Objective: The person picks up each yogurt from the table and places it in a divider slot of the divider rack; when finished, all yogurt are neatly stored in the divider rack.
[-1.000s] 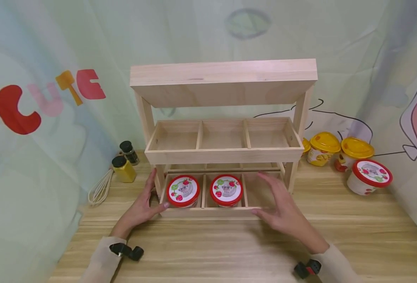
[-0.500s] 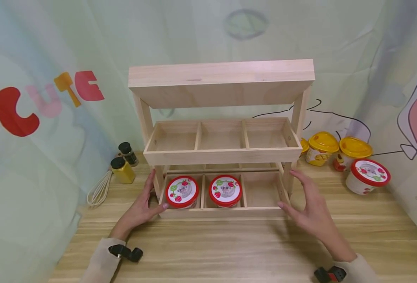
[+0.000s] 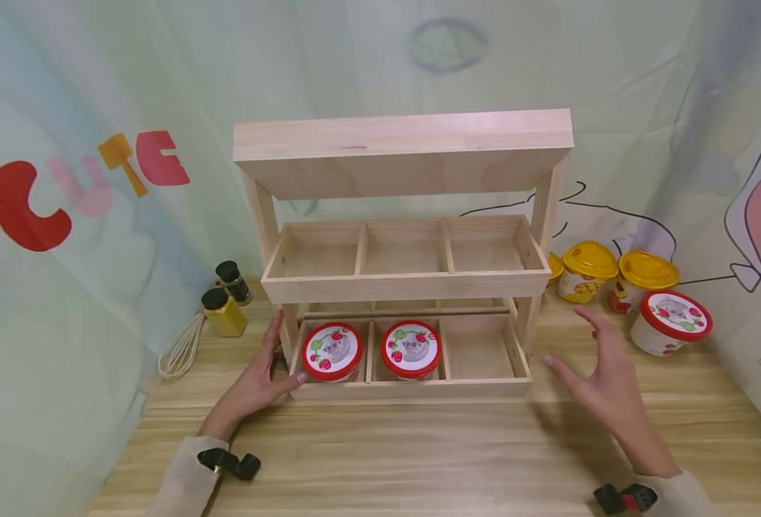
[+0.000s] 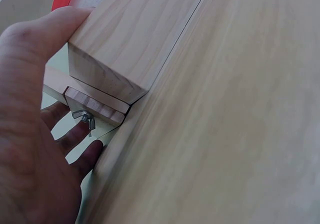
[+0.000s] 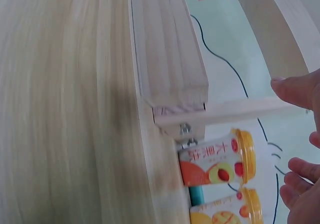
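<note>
A pale wooden tiered rack (image 3: 406, 287) stands on the table. In its lower tray (image 3: 413, 390), two round tubs with red-rimmed strawberry lids, a left tub (image 3: 332, 352) and a middle tub (image 3: 411, 350), fill the left and middle compartments. The right compartment holds nothing. My left hand (image 3: 258, 384) grips the tray's left front corner. Its thumb (image 4: 60, 29) lies on the top edge and its fingers reach beside the side post near a wing nut (image 4: 86, 118). My right hand (image 3: 613, 388) is apart from the rack, right of it, thumb and fingers spread, holding nothing.
At the right stands another red-lidded tub (image 3: 671, 323), beside several yellow-lidded cups (image 3: 589, 271) partly behind the rack. A yellow jar (image 3: 225, 312), a dark-capped bottle (image 3: 235, 281) and a pale cord bundle (image 3: 182, 345) sit left. The upper tray (image 3: 408, 289) has three bare compartments.
My right hand has moved from the lower tray's right compartment, past its right end, and out to the right. The left hand, rack and tubs have stayed in place.
</note>
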Tool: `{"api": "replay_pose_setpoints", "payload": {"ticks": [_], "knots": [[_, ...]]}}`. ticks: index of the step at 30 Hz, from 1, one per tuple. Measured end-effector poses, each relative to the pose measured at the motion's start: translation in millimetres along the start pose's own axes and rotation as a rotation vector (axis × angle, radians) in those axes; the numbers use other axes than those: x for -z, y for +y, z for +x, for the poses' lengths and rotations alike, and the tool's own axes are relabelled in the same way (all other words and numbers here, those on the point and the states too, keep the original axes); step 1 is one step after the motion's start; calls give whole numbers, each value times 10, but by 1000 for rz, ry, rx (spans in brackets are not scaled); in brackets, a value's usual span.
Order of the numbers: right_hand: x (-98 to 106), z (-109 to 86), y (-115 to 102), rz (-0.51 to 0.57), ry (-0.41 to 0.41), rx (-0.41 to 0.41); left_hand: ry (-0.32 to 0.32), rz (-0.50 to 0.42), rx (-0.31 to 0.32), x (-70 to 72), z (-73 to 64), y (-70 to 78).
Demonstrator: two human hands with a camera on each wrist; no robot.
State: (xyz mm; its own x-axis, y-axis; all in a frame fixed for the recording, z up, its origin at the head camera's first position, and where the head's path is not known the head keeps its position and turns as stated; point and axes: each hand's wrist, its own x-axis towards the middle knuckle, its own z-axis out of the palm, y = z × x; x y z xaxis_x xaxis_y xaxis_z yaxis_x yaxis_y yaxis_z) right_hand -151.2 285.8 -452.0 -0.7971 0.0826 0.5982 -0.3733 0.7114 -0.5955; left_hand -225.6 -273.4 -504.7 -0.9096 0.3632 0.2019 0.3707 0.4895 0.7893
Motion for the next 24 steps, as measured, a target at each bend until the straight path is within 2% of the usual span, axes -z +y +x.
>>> {"api": "replay_pose_setpoints", "payload": {"ticks": [18, 24], "knots": [[297, 55, 278, -157, 19, -274, 3, 1, -12, -14, -1, -3], [362, 81, 398, -181, 37, -260, 1, 9, -3, -8, 1, -3]]}}
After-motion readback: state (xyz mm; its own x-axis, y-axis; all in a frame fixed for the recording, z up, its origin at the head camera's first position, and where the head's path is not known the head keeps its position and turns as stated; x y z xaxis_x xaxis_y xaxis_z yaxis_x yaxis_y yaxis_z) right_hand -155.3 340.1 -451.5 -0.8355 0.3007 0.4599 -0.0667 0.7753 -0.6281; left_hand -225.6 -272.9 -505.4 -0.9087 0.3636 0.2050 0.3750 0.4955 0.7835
